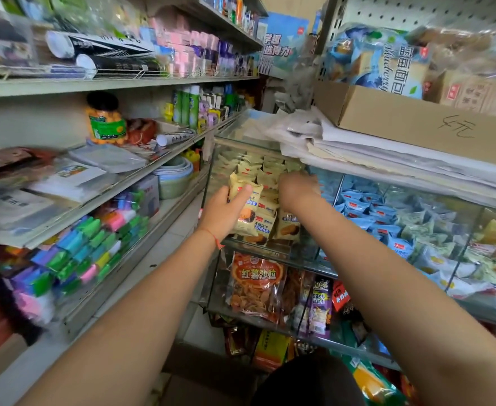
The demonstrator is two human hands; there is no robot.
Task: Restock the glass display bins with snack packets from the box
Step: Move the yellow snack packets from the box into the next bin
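Note:
A glass display bin [211, 171] at centre holds several cream-yellow snack packets [287, 227] standing in rows. My left hand [225, 213] grips one such packet [245, 190] at the bin's front left, thumb stretched over its face. My right hand [298, 190] reaches into the same bin over the packets, fingers curled down among them; what they hold is hidden. The neighbouring glass bin [340, 183] to the right is filled with blue packets [369, 212]. A cardboard box [416, 124] rests on top of the glass case at upper right.
Stacked papers [358, 153] lie under the cardboard box above the bins. Lower glass bins hold orange snack bags [257, 285]. A metal shelf rack [109, 194] with stationery and bowls runs along the left. A narrow tiled floor strip [179, 230] lies between.

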